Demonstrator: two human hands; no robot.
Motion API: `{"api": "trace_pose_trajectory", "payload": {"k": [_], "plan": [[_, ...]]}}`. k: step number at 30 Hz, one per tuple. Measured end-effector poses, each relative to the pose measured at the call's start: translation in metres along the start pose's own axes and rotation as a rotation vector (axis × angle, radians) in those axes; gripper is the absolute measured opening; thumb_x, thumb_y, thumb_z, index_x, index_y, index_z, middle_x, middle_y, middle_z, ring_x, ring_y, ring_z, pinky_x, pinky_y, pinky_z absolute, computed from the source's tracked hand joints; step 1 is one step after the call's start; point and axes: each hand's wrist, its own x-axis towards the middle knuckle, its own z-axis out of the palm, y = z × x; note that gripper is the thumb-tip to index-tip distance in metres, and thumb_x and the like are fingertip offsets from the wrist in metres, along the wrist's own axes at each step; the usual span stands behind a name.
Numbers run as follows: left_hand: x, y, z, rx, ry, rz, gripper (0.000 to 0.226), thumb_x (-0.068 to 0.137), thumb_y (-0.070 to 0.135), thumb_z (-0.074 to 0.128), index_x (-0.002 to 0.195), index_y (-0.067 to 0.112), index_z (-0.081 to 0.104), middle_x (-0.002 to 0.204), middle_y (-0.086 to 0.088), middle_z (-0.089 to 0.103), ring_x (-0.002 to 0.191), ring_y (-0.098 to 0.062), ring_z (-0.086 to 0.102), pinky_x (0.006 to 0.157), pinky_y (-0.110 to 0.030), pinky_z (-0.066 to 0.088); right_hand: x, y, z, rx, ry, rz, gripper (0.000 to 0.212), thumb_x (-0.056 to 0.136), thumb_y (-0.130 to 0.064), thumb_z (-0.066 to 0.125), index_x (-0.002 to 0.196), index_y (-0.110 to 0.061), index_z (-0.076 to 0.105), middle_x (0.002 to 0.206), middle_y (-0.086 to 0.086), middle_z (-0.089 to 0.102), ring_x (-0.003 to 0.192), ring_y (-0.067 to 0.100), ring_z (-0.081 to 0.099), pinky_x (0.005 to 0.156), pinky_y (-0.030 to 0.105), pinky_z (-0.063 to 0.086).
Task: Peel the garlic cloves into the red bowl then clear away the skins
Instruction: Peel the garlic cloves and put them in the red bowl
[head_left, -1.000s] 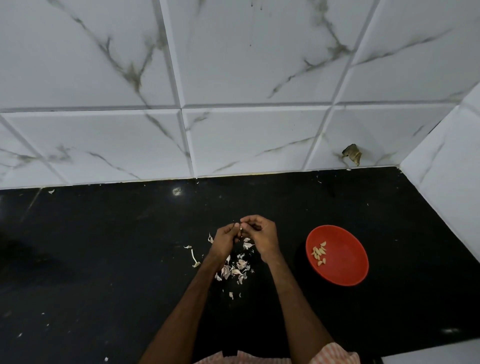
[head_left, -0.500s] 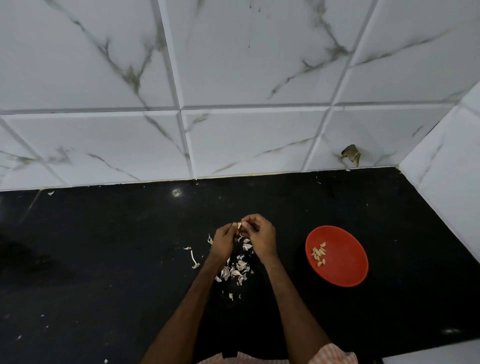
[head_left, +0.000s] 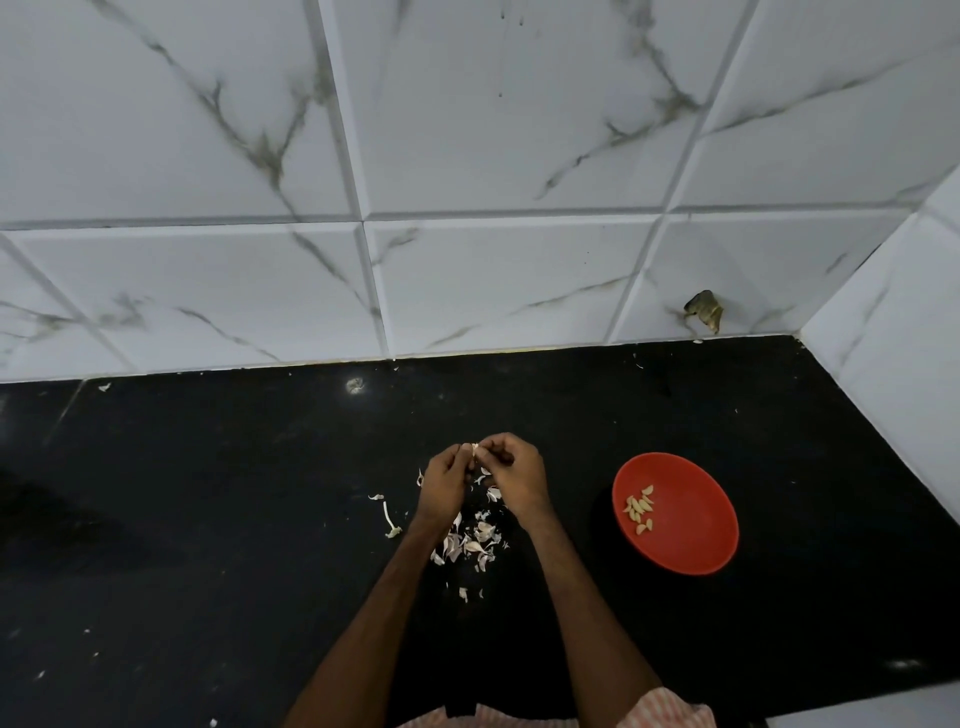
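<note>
Red bowl waits near my right hand as it and my left hand grip one garlic clove over fallen skins.

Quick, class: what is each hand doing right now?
Left hand: pinching the garlic clove.
Right hand: pinching the same garlic clove.
</note>
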Motion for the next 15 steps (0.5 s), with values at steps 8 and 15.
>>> {"api": "trace_pose_trajectory", "payload": {"k": [8,15], "plan": [[0.0,0.006,0.004,0.145,-0.019,0.079,0.035,0.105,0.02,0.045,0.076,0.007,0.058,0.065,0.0,0.05,0.061,-0.012,0.045,0.059,-0.032,0.039,-0.003,-0.004,-0.005,0.206,-0.006,0.123,0.014,0.099,-0.021,0.061,0.094,-0.015,0.072,0.086,0.002,0.074,0.082,0.014,0.072,0.078,0.034,0.06],[0.0,0.008,0.006,0.048,0.003,0.036,0.038,0.105,0.015,0.044,0.068,0.013,0.052,0.06,0.004,0.044,0.054,-0.002,0.04,0.054,-0.021,0.036,-0.004,-0.004,-0.002,0.211,0.01,0.121,0.013,0.099,-0.015,0.061,0.096,-0.011,0.072,0.09,0.007,0.074,0.081,0.016,0.071,0.066,0.029,0.057]]}}
